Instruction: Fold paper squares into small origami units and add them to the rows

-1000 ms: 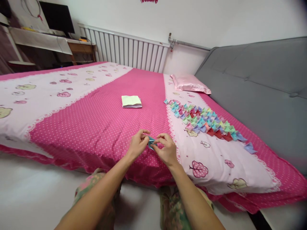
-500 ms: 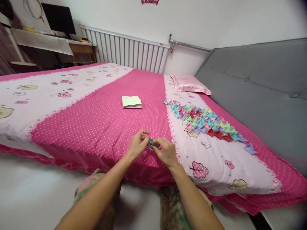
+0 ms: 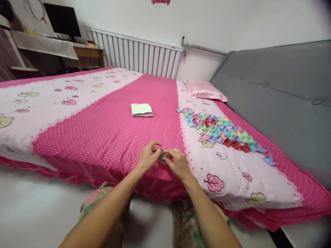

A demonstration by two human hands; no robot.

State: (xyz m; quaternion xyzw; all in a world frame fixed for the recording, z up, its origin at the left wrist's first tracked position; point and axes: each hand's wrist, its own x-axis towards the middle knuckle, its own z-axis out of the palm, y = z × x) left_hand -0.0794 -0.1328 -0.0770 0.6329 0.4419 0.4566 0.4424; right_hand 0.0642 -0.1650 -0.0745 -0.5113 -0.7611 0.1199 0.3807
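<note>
Both hands meet over the near edge of a pink dotted bedspread [image 3: 108, 134]. My left hand [image 3: 148, 157] and my right hand [image 3: 177, 163] pinch a small teal folded paper piece [image 3: 162, 157] between their fingertips. Most of the paper is hidden by the fingers. A stack of pale green square paper [image 3: 141, 110] lies farther up the bed. To the right, several folded paper pieces [image 3: 219, 131] in blue, green, pink and red lie in rows on the pale strip of the spread.
A pink satin pillow [image 3: 205, 91] lies at the head of the bed beside a grey upholstered headboard [image 3: 279, 100]. A white radiator [image 3: 134, 55] runs along the far wall. A desk with a dark monitor [image 3: 62, 19] stands at the far left. My knees show below the bed edge.
My fingers have closed in tighter over the teal paper, so less of it shows. The hands stay in the same spot.
</note>
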